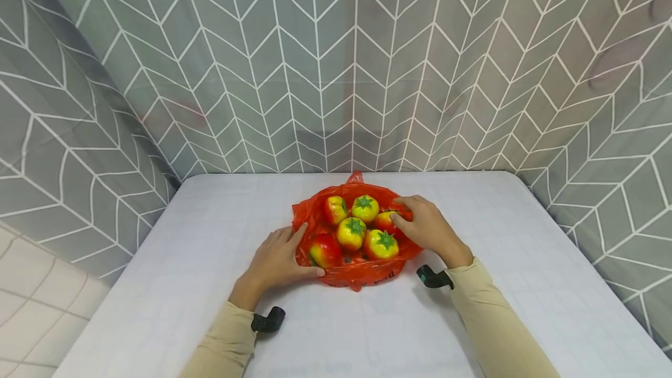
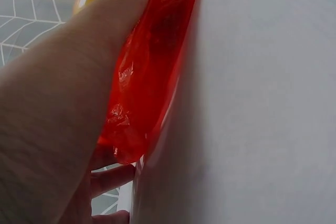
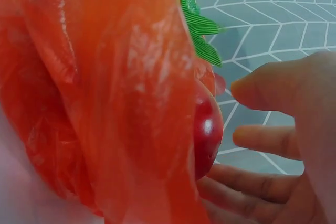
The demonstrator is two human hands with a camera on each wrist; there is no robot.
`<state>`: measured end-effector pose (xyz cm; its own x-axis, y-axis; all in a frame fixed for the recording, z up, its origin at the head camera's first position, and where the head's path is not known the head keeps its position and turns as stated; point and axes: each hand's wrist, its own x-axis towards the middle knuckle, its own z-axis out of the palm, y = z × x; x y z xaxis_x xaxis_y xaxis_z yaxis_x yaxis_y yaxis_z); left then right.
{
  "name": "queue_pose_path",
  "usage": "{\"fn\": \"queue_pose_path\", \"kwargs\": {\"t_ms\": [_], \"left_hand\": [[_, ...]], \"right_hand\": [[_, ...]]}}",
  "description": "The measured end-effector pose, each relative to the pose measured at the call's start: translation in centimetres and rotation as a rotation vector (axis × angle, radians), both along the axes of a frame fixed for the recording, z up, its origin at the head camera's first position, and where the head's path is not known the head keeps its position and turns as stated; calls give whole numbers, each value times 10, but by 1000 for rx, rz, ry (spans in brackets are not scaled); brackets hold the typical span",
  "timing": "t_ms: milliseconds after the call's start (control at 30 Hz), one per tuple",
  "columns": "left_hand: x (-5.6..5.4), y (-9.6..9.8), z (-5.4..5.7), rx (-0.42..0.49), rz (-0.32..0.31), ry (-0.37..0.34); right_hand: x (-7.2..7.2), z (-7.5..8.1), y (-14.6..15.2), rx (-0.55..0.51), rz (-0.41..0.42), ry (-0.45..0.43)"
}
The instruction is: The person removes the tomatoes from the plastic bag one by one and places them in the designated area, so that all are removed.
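In the head view, a red plastic bag (image 1: 341, 276) lies spread wide on the table, holding several red-and-yellow, tomato-like fruits (image 1: 350, 233) with green leafy tops. My left hand (image 1: 278, 258) rests against the bag's left side, its fingers spread and its thumb at the near rim. The left wrist view shows its fingers low beside the bag (image 2: 142, 87). Over the bag's right side, my right hand (image 1: 427, 226) reaches around the rightmost fruit (image 1: 385, 222). From the right wrist, thumb and one finger stand apart from a red fruit (image 3: 206, 135); lower fingers lie beside it, partly hidden.
A white-covered table (image 1: 210, 214) extends around the bag. Grey chevron-patterned curtains (image 1: 336, 74) hang behind and at both sides. Black wrist cameras (image 1: 269, 319) are strapped to both wrists. Pale floor tiles (image 1: 37, 296) show at lower left.
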<state>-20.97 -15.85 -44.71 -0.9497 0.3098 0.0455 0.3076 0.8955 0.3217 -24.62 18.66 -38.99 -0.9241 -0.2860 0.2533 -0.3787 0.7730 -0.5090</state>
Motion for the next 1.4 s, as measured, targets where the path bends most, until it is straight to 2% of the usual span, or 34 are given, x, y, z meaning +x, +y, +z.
{"fn": "queue_pose_path", "kwargs": {"t_ms": [133, 267, 567, 733, 900, 1067, 1400], "left_hand": [[3, -3, -2, -11, 3, -3], [3, -4, -2, -8, 0, 4], [-2, 2, 2, -8, -10, -40], [-1, 3, 6, 4, -6, -33], [0, 3, 2, -8, -20, -11], [2, 2, -2, 0, -8, -10], [2, 3, 0, 0, -8, -12]], "right_hand": [[-2, 1, -4, 23, -2, -36], [-5, 6, -5, 33, 3, -114], [-13, 11, 1, -37, -2, -245], [-11, 7, 1, -43, -8, -239], [-9, 2, 1, -20, -13, -221], [-8, -1, -1, -3, -19, -224], [-8, -1, 0, 1, -24, -228]]}}
